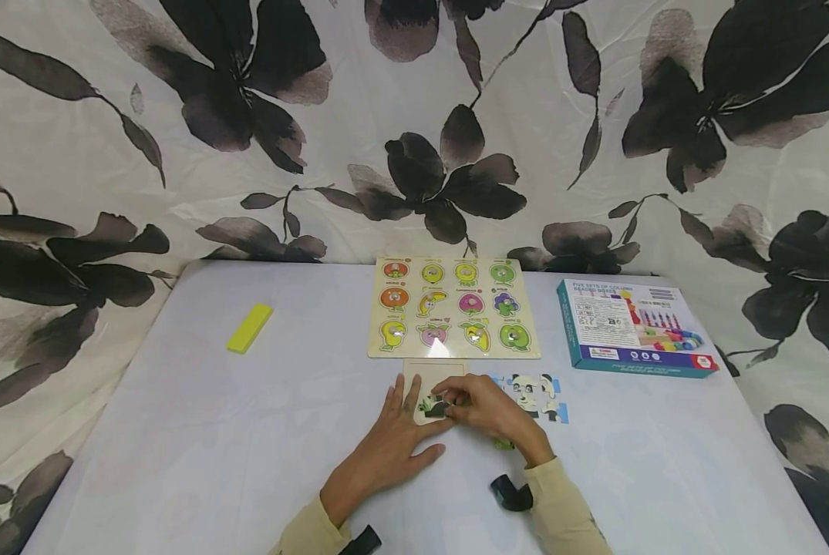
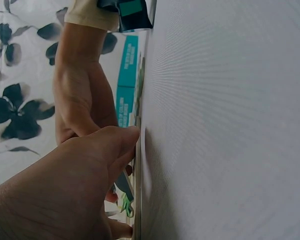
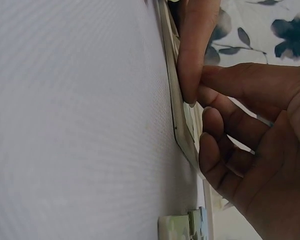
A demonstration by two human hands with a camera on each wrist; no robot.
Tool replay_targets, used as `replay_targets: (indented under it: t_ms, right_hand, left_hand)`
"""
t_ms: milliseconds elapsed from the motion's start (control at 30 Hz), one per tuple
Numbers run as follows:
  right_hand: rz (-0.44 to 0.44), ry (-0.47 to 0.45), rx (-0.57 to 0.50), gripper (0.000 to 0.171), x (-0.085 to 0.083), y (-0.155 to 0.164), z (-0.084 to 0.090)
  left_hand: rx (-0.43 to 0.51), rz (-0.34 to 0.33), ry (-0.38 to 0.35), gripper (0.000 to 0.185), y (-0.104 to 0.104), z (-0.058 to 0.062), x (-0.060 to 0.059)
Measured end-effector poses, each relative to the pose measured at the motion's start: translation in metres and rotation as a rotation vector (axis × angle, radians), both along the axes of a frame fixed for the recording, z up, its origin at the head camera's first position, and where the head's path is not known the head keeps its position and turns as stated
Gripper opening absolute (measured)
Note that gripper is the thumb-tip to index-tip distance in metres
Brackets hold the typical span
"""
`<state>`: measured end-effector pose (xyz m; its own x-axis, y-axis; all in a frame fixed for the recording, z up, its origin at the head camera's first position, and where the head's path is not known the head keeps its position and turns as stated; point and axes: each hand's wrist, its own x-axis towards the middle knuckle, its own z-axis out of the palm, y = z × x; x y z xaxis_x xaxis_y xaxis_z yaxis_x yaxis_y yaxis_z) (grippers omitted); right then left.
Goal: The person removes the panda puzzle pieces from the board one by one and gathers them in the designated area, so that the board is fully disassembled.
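A small wooden puzzle tray (image 1: 449, 368) lies flat on the white table in the head view. My left hand (image 1: 400, 439) rests on its left and near edges, fingers spread and thumb out to the side. Above the tray, my right hand (image 1: 490, 408) pinches a dark-and-green puzzle piece (image 1: 431, 407) between thumb and fingers. That puzzle piece (image 2: 124, 186) looks tilted in the left wrist view, partly hidden by fingers. Panda puzzle pieces (image 1: 525, 391) with blue parts lie right of the tray, partly behind the right hand. Under the right wrist shows a green piece (image 1: 503, 444).
Behind the tray lies a fruit-picture board (image 1: 483, 276). A teal-edged box (image 1: 636, 327) sits at the back right, a yellow block (image 1: 250, 328) at the back left. Black straps with devices (image 1: 511, 493) are on both wrists. A floral cloth (image 1: 442, 131) hangs behind the table.
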<state>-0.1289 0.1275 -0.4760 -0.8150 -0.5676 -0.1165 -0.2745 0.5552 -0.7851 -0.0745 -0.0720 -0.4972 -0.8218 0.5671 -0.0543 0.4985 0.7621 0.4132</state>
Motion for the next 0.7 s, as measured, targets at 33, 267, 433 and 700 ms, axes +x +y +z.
replay_targets:
  t_ms: [33, 267, 433, 700]
  right_hand:
    - [-0.002, 0.000, -0.001, 0.030, -0.0001, 0.0000, -0.0001]
    - [-0.014, -0.003, -0.017, 0.029, -0.0005, 0.0002, -0.0006]
    - [-0.030, -0.019, -0.040, 0.029, -0.0004, 0.0009, -0.0004]
    - [-0.064, -0.011, -0.066, 0.028, -0.0008, 0.0023, 0.0009]
  left_hand:
    - [0.001, -0.001, 0.001, 0.042, 0.0000, 0.0004, 0.0001]
    - [0.026, -0.003, 0.011, 0.042, 0.0001, 0.0008, 0.0006]
    - [0.010, -0.005, 0.000, 0.043, 0.0001, 0.0004, 0.0003]
    - [-0.002, -0.003, -0.016, 0.045, -0.0005, 0.0015, 0.0005]
